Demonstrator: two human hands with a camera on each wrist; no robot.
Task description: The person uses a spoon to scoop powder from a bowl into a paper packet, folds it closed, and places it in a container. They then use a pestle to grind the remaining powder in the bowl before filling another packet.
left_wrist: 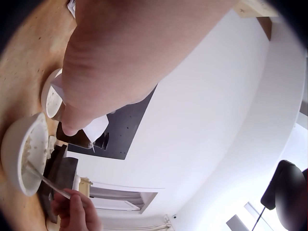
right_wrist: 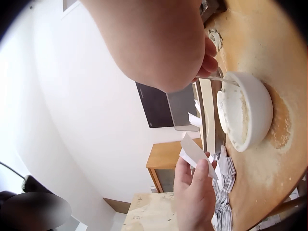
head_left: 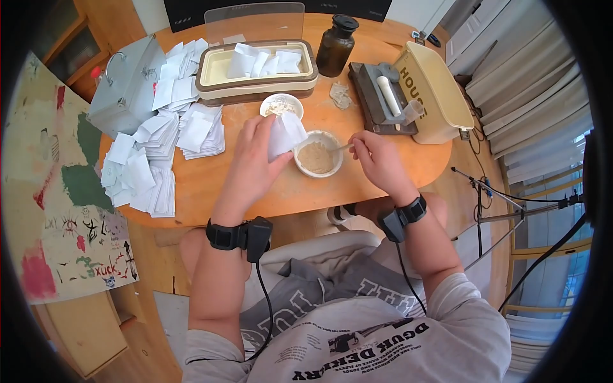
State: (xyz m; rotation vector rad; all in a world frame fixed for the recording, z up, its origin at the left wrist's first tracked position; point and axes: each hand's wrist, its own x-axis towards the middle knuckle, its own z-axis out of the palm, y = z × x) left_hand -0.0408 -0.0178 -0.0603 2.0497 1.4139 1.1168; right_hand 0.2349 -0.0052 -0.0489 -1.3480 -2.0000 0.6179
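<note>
My left hand (head_left: 253, 156) grips a white paper packet (head_left: 288, 134) between thumb and fingers, close beside a white bowl (head_left: 311, 173). Pale brown powder (head_left: 316, 157) lies in that bowl, and dried smears mark its inner wall. On the other side, my right hand (head_left: 382, 161) pinches the handle of a thin metal spoon (left_wrist: 50, 183), which slants over the rim into the bowl. The spoon's far end is hidden in the powder. In the right wrist view the packet (right_wrist: 193, 153) is folded, its opening side not clear. Behind it sits a second white bowl (head_left: 295, 102) with pale flakes.
Stacked white packets (head_left: 161, 137) cover the table's left side beside a grey metal box (head_left: 128, 83). At the back are a cream tray (head_left: 217, 80) holding packets and a dark jar (head_left: 335, 48). A dark stand (head_left: 364, 96) and a cream bin (head_left: 440, 102) stand right.
</note>
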